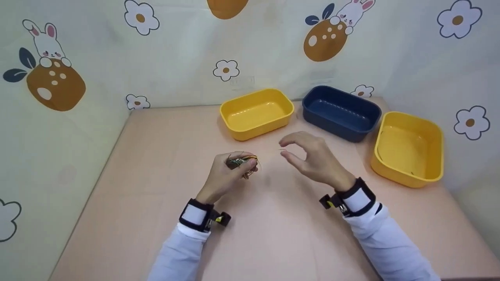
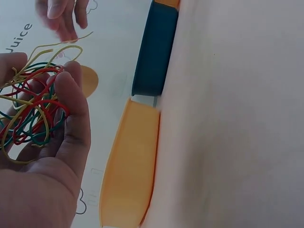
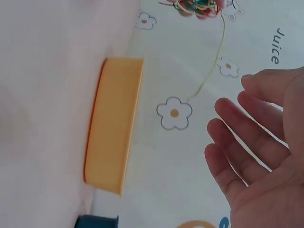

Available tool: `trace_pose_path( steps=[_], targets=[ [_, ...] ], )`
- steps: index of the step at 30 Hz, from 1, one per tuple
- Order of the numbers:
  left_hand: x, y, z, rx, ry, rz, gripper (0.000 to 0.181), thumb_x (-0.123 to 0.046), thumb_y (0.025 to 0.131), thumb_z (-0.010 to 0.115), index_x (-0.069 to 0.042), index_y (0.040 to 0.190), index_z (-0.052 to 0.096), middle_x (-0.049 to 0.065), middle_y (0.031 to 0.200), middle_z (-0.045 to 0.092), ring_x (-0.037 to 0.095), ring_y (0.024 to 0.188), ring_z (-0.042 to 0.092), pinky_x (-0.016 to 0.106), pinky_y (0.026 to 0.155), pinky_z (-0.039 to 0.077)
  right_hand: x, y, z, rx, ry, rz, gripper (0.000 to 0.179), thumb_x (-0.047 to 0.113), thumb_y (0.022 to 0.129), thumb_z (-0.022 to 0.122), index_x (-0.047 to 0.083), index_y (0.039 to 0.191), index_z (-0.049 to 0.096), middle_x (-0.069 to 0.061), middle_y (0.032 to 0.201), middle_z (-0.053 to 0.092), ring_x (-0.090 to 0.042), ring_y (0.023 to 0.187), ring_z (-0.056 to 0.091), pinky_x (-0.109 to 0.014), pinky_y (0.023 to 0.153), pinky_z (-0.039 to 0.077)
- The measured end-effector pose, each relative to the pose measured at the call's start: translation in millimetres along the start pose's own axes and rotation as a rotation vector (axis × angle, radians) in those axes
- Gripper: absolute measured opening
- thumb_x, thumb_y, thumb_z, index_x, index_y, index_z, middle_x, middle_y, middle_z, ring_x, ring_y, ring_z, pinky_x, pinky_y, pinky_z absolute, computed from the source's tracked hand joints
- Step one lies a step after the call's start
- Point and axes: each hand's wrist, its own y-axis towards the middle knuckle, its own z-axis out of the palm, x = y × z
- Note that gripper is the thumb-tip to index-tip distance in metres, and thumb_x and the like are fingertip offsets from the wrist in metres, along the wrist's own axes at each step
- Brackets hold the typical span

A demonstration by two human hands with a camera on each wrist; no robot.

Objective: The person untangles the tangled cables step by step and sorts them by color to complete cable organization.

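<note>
My left hand (image 1: 223,173) holds a tangled bundle of thin wires (image 2: 35,107), red, green and yellow, between thumb and fingers above the table. Several strands loop out past the fingertips. One long yellow strand (image 3: 219,52) sticks out from the bundle toward my right hand (image 1: 314,158). That hand hovers to the right of the bundle, thumb and fingers spread apart with nothing pinched between them. In the right wrist view the strand's end lies short of the fingers (image 3: 232,114). The palm side of the left hand is partly covered by the wires.
A yellow bin (image 1: 256,130) stands behind the hands, with a dark blue bin (image 1: 332,125) beside it. Farther right is another yellow bin (image 1: 406,177) with a few thin bits inside. A patterned curtain (image 1: 175,58) encloses the pink table (image 1: 129,187).
</note>
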Motion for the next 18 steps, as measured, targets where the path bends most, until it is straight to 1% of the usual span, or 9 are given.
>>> trace_pose_path(
  steps=[2, 4, 6, 8, 10, 12, 15, 18],
  targets=[
    [0.8, -0.3, 1.8, 0.015, 0.014, 0.005, 0.025, -0.02, 0.108, 0.08, -0.001, 0.124, 0.082, 0.015, 0.103, 0.086, 0.014, 0.086, 0.078, 0.025, 0.075, 0.065, 4.7, 2.9, 10.1, 0.043, 0.016, -0.033, 0.021, 0.008, 0.101, 0.085, 0.004, 0.121, 0.08, -0.011, 0.121, 0.085, -0.029, 0.118, 0.08, -0.049, 0.107, 0.066],
    [1.8, -0.6, 3.1, 0.029, 0.026, 0.007, 0.028, -0.02, 0.108, 0.079, 0.002, 0.125, 0.081, 0.017, 0.104, 0.086, 0.013, 0.086, 0.078, 0.025, 0.074, 0.065, 8.3, 4.3, 17.6, 0.089, 0.023, -0.049, 0.021, 0.009, 0.102, 0.085, 0.004, 0.121, 0.08, -0.011, 0.12, 0.085, -0.029, 0.117, 0.08, -0.049, 0.106, 0.066],
    [2.7, -0.7, 4.0, 0.04, 0.036, 0.009, 0.03, -0.019, 0.108, 0.079, 0.004, 0.126, 0.08, 0.018, 0.104, 0.086, 0.013, 0.085, 0.077, 0.025, 0.074, 0.065, 10.2, 4.8, 22.9, 0.125, 0.033, -0.051, 0.018, 0.009, 0.102, 0.085, 0.004, 0.119, 0.081, -0.011, 0.115, 0.086, -0.027, 0.111, 0.081, -0.047, 0.102, 0.067],
    [3.7, -0.6, 4.5, 0.048, 0.043, 0.009, 0.028, -0.02, 0.108, 0.079, 0.002, 0.126, 0.081, 0.018, 0.103, 0.085, 0.012, 0.085, 0.077, 0.025, 0.074, 0.065, 10.5, 4.6, 26.7, 0.139, 0.045, -0.054, 0.013, 0.008, 0.103, 0.084, 0.005, 0.115, 0.082, -0.009, 0.108, 0.085, -0.025, 0.103, 0.08, -0.044, 0.095, 0.069],
    [4.5, -0.4, 4.6, 0.057, 0.049, 0.016, 0.026, -0.02, 0.108, 0.08, -0.001, 0.125, 0.081, 0.017, 0.103, 0.086, 0.013, 0.085, 0.077, 0.025, 0.073, 0.065, 10.5, 4.2, 28.2, 0.139, 0.054, -0.056, 0.009, 0.008, 0.104, 0.082, 0.006, 0.112, 0.083, -0.008, 0.103, 0.084, -0.021, 0.096, 0.079, -0.041, 0.089, 0.068],
    [5.1, -0.4, 4.7, 0.061, 0.063, 0.018, 0.025, -0.02, 0.106, 0.082, -0.004, 0.125, 0.082, 0.015, 0.104, 0.086, 0.012, 0.084, 0.076, 0.024, 0.073, 0.064, 10.3, 3.6, 27.9, 0.122, 0.061, -0.068, 0.006, 0.007, 0.104, 0.081, 0.006, 0.109, 0.083, -0.007, 0.098, 0.083, -0.019, 0.09, 0.076, -0.04, 0.082, 0.067],
    [5.4, -0.7, 4.5, 0.061, 0.096, 0.02, 0.028, -0.021, 0.103, 0.085, -0.006, 0.127, 0.083, 0.013, 0.106, 0.087, 0.011, 0.083, 0.076, 0.023, 0.072, 0.063, 9.9, 3.0, 25.7, 0.085, 0.06, -0.081, 0.004, 0.006, 0.105, 0.08, 0.006, 0.107, 0.084, -0.006, 0.096, 0.083, -0.018, 0.088, 0.076, -0.038, 0.078, 0.066],
    [5.0, -1.2, 3.9, 0.057, 0.126, 0.022, 0.03, -0.021, 0.102, 0.086, -0.006, 0.128, 0.082, 0.012, 0.109, 0.087, 0.01, 0.084, 0.077, 0.021, 0.073, 0.063, 7.6, 2.3, 22.7, 0.039, 0.048, -0.08, 0.004, 0.006, 0.105, 0.08, 0.005, 0.104, 0.084, -0.006, 0.094, 0.083, -0.018, 0.085, 0.075, -0.036, 0.075, 0.064]
  ],
)
